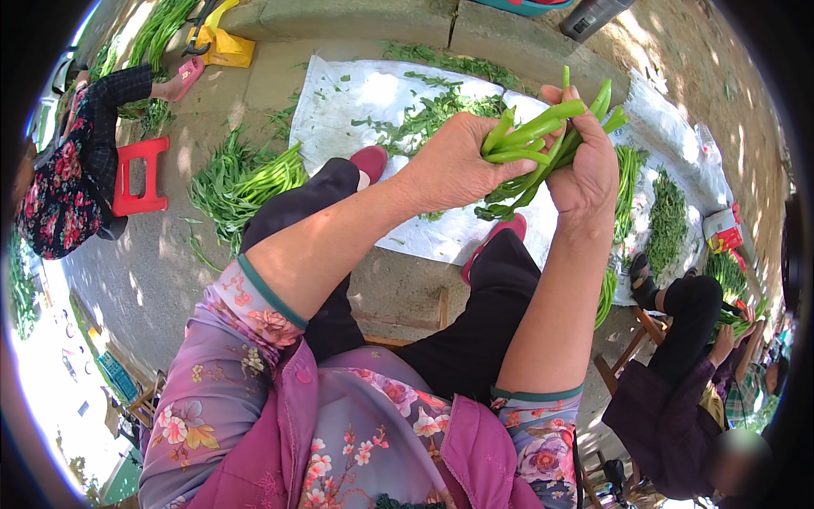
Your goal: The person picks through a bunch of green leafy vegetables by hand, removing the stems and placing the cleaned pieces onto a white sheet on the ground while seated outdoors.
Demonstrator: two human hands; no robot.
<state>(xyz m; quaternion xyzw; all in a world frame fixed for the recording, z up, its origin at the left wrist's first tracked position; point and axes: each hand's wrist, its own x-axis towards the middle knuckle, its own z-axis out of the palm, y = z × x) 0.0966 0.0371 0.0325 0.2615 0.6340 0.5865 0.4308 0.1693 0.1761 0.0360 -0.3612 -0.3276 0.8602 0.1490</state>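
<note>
My left hand [458, 161] is closed round several thick green vegetable stems [532, 131], their cut ends pointing right. Close beside it, my right hand [585, 165] grips more of the same stems [600, 103], with fingers raised and thumb side toward the left hand. Narrow leaves [506, 204] hang down between the two hands. Below them a white sheet [339, 106] lies on the ground, strewn with loose green leaves [441, 114]. A heap of long-stemmed greens [246, 182] rests on the pavement left of my knee.
A seated person [59, 187] is at the left by a red plastic stool [140, 176]. Another person [678, 399] at the lower right handles greens. More bundles [666, 220] lie along the right. A concrete kerb [365, 21] and a yellow bag [227, 42] are at the far side.
</note>
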